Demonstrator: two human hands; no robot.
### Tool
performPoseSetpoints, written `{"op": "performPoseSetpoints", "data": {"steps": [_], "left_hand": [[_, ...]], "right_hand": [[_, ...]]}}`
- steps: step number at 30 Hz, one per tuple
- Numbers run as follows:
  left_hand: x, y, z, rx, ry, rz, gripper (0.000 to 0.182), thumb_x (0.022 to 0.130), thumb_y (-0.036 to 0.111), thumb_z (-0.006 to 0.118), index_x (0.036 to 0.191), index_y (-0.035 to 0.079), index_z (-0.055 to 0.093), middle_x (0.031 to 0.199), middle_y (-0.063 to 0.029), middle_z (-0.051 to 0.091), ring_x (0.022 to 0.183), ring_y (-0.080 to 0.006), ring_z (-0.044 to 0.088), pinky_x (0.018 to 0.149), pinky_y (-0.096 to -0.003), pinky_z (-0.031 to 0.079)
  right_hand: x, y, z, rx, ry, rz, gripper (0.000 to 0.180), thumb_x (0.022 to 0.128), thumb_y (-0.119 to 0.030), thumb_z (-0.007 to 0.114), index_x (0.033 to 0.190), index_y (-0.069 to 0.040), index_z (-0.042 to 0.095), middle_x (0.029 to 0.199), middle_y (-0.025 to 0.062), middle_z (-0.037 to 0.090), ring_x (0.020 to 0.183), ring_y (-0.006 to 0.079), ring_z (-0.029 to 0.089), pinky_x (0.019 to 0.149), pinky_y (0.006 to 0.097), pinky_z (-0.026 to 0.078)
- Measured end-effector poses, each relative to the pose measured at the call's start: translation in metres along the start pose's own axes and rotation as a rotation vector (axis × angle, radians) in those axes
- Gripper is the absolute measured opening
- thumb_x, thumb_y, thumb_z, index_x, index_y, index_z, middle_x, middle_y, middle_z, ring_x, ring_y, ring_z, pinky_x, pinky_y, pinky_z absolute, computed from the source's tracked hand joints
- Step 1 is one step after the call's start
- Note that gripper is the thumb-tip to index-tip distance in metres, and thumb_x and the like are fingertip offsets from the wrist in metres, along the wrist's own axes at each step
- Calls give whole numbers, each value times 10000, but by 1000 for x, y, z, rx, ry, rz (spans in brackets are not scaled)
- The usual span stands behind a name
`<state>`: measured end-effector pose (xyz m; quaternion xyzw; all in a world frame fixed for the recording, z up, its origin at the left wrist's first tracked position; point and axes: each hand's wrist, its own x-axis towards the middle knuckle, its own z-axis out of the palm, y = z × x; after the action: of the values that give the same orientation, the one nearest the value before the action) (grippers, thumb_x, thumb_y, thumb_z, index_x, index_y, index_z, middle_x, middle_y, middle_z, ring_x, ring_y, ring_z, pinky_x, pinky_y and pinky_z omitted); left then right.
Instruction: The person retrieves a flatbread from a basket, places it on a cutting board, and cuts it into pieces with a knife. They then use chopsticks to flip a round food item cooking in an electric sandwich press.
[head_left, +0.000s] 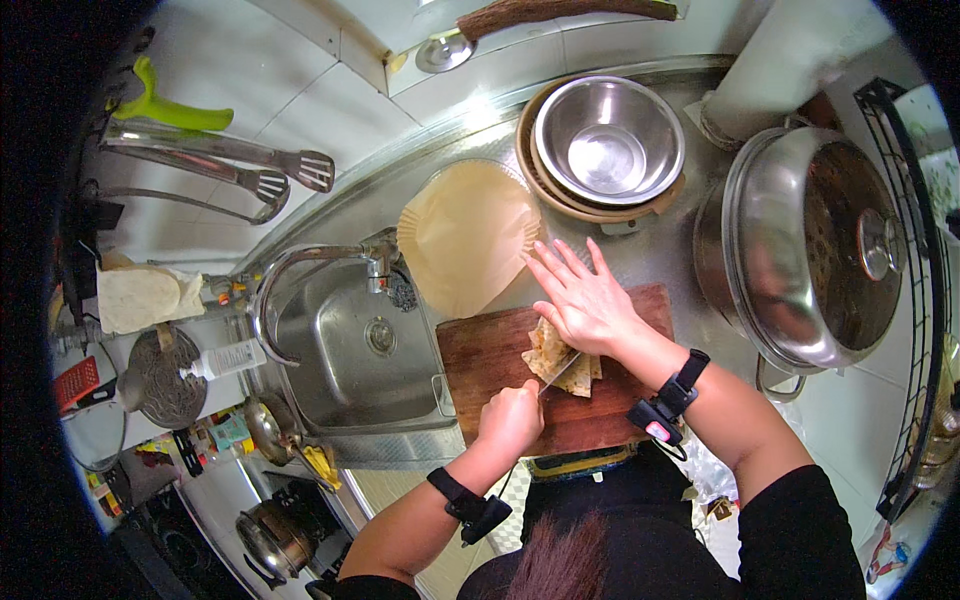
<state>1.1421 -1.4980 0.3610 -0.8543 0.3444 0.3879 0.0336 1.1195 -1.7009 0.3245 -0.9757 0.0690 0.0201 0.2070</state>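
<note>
On the wooden cutting board (495, 360) lies a folded, layered piece of flatbread (546, 346) with cut pieces. My left hand (511, 421) is closed around a knife, whose handle it covers. The knife blade (561, 373) slants up to the right across the flatbread. Over the far right part of the bread, my right hand (581, 304) is spread flat with its fingers apart and grips nothing. Its palm hides some of the bread and the blade's far end; whether it presses on them I cannot tell. Beyond the board rests a round pleated paper liner (469, 232).
Left of the board is a steel sink (337, 360) with a curved faucet (281, 277). A steel bowl (609, 142) sits stacked on other containers at the back. To the right stands a large lidded steel pot (795, 247). Slotted utensils (262, 184) hang on the left wall.
</note>
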Motion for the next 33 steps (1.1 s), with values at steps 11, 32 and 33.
{"op": "performPoseSetpoints", "data": {"steps": [11, 32, 33], "left_hand": [[10, -10, 28, -25, 107, 49, 115, 886, 169, 562, 859, 59, 581, 687, -227, 652, 670, -406, 676, 602, -516, 547], [-17, -13, 39, -25, 243, 39, 130, 867, 121, 557, 876, 32, 651, 809, -236, 689, 774, -400, 698, 666, -511, 566], [-7, -2, 39, -52, 264, 45, 134, 868, 121, 555, 881, 32, 655, 815, -238, 689, 779, -400, 699, 669, -511, 566]], "right_hand": [[-1, -5, 8, -7, 103, -33, 573, 974, -337, 486, 1471, -81, 358, 1545, 115, 349, 1421, 325, 322, 1165, 597, 133], [-125, -58, 67, 250, 432, 181, 276, 779, -72, 674, 1040, -13, 608, 1185, 170, 571, 1199, 374, 512, 970, 425, 481], [-127, -59, 68, 265, 426, 182, 269, 780, -71, 673, 1033, -14, 606, 1184, 170, 570, 1197, 374, 513, 963, 425, 486]]}}
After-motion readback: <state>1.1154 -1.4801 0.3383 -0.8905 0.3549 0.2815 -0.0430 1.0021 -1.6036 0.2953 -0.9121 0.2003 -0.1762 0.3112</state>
